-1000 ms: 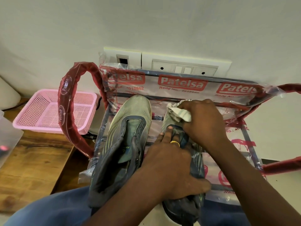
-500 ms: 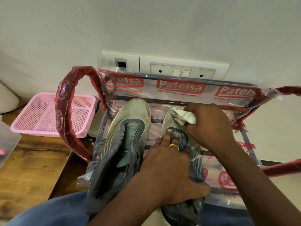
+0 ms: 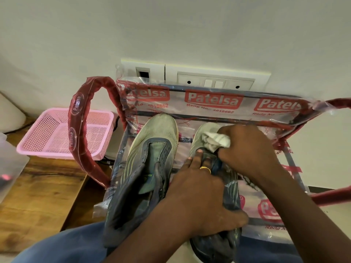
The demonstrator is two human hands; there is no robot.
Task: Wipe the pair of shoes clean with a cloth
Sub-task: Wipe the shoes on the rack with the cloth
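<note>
The right hand (image 3: 247, 150) clutches a white cloth (image 3: 218, 141) pressed on the toe of the sneaker (image 3: 201, 132) that the left hand (image 3: 201, 194) grips around its middle.

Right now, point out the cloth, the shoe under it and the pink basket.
cloth (image 3: 216, 142): head view, on its bunched white folds.
shoe under the cloth (image 3: 198, 137): head view, on its pale toe.
pink basket (image 3: 55, 133): head view, on its mesh floor.
</note>
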